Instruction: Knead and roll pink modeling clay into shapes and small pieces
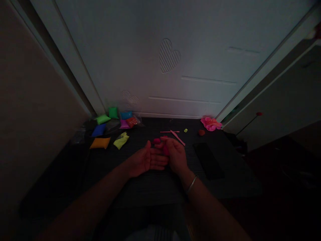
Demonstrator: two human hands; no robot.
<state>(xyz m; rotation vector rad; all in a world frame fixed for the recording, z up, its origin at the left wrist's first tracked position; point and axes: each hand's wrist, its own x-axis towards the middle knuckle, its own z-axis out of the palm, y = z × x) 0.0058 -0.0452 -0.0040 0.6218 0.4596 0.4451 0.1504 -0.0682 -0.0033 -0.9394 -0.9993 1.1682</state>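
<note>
Palm up over the table, my left hand (144,162) has its fingers stretched out towards the right. My right hand (176,155), with a bracelet at the wrist, is curled around a lump of pink modelling clay (166,149) and holds it against the left fingers. Another pink clay piece (156,141) shows just beyond the fingertips; whether it touches them I cannot tell. Behind the hands lie a pink modelling knife (178,138) and a thin pink stick tool (167,132). The light is dim, so finger details are hard to make out.
Several coloured clay packets, among them an orange one (100,143) and a yellow one (121,140), lie at the left. Towards the right are a small yellow-green bit (185,130), a brownish-red lump (201,132), a pink petal-shaped piece (211,124) and a dark phone-like slab (208,160).
</note>
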